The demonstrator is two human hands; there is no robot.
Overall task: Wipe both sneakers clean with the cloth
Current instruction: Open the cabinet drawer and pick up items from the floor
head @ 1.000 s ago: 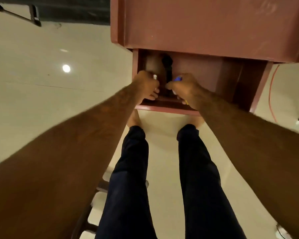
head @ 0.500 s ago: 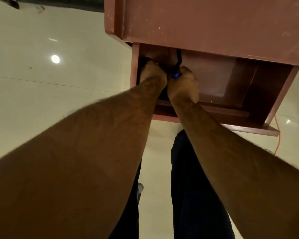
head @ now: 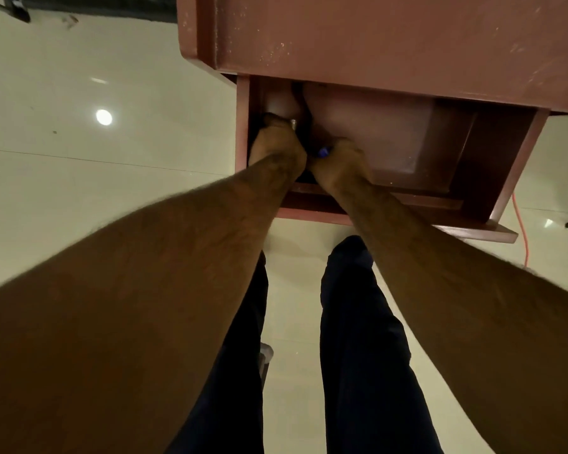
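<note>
Under the bench (head: 391,34), at its shelf's (head: 391,204) left end, our left hand (head: 276,145) curled round a dark thing (head: 305,139), our right hand (head: 341,162) pinching a blue thing (head: 323,153)

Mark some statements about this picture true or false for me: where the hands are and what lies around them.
1. The left hand and the right hand both reach into the open space under the cabinet. True.
2. The floor is dark carpet. False: it is pale and glossy and reflects a lamp.
3. An orange cord runs over the floor at the right. True.
4. The person wears white shorts. False: the trousers are dark and long.
5. A small blue bit shows at the right hand's fingers. True.
6. A sneaker stands in plain view on top of the cabinet. False: no sneaker can be made out there.
</note>
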